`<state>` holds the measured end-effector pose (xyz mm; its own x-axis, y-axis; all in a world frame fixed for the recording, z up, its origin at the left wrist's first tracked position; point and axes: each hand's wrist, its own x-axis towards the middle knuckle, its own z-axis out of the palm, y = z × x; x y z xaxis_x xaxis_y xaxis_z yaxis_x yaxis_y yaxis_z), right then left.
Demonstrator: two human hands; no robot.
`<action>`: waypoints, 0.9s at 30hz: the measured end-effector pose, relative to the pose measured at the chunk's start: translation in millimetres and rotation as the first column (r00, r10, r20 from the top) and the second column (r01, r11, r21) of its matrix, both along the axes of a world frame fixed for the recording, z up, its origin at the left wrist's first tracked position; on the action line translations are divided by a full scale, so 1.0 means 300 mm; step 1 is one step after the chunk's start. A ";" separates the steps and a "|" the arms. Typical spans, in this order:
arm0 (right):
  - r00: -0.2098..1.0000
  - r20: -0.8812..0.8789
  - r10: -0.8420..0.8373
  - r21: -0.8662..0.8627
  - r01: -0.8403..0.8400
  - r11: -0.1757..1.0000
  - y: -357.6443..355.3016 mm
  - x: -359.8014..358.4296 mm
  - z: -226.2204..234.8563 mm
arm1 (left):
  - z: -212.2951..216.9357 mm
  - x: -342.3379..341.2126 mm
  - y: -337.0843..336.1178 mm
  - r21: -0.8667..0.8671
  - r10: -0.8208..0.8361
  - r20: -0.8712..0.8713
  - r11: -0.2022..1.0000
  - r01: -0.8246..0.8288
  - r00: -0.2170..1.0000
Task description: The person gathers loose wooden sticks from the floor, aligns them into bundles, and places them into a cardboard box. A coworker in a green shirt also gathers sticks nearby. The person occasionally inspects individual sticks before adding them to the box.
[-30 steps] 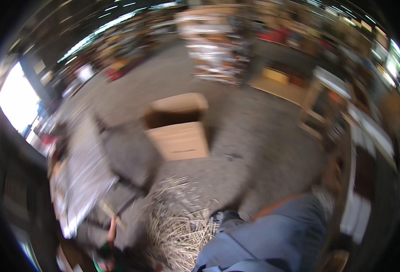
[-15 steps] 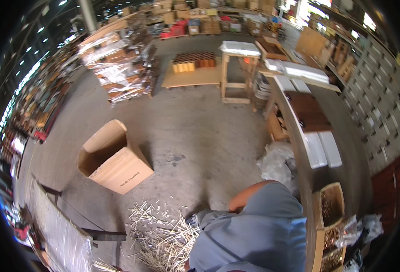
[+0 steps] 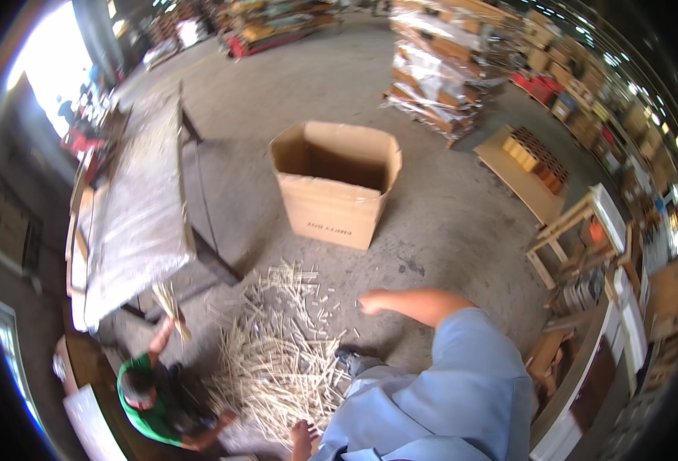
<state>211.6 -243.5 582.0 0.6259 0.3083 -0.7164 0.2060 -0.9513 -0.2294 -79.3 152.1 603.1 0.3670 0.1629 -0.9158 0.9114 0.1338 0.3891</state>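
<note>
Right hand (image 3: 371, 303) swings out empty, fingers loosely curled, above the floor beside the pile of pale sticks (image 3: 281, 349). Left hand (image 3: 303, 439) hangs low by the pile's near edge, grip unclear.

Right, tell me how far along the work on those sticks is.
Done: little shows. The open cardboard box has no sticks in the part of its inside that shows. In hand: a co-worker's hand lifts a small bundle of sticks; the right hand hangs over the stick pile, the left hand at its near edge. Left: nearly the whole pile lies loose on the floor.
</note>
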 end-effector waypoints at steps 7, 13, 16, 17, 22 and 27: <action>0.993 0.115 0.029 0.469 -0.080 0.880 0.664 0.211 -0.098 | -0.113 -0.098 -0.040 0.111 0.088 0.001 0.990 -0.088 0.996; 0.882 -0.363 0.301 0.515 -0.080 0.853 0.757 -0.319 -0.505 | -0.275 -0.216 -0.089 -0.067 0.247 -0.081 0.965 -0.253 0.966; 0.817 -0.486 0.312 0.267 -0.201 0.943 0.767 -0.530 -0.709 | -0.469 -0.312 -0.035 -0.078 0.252 -0.157 0.961 -0.266 0.955; 0.837 -0.467 0.286 0.195 -0.218 0.956 0.688 -0.549 -0.820 | -0.570 -0.315 -0.042 -0.140 0.293 -0.161 0.938 -0.316 0.942; 0.781 -0.582 -0.227 -0.399 -0.030 0.917 0.587 -0.468 -1.335 | -1.182 -0.367 0.047 -0.123 0.524 -0.197 0.825 -0.551 0.829; 0.384 -0.579 -0.719 -0.402 0.633 0.662 0.755 -0.731 -1.768 | -1.708 -0.505 0.326 0.141 0.611 0.016 0.782 -0.607 0.791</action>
<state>-7.6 -17.0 51.5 -0.0467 -0.0942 -0.9945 -0.6771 -0.7290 0.1008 -230.9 249.9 90.6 0.1234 0.4629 -0.8778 0.6687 0.6148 0.4182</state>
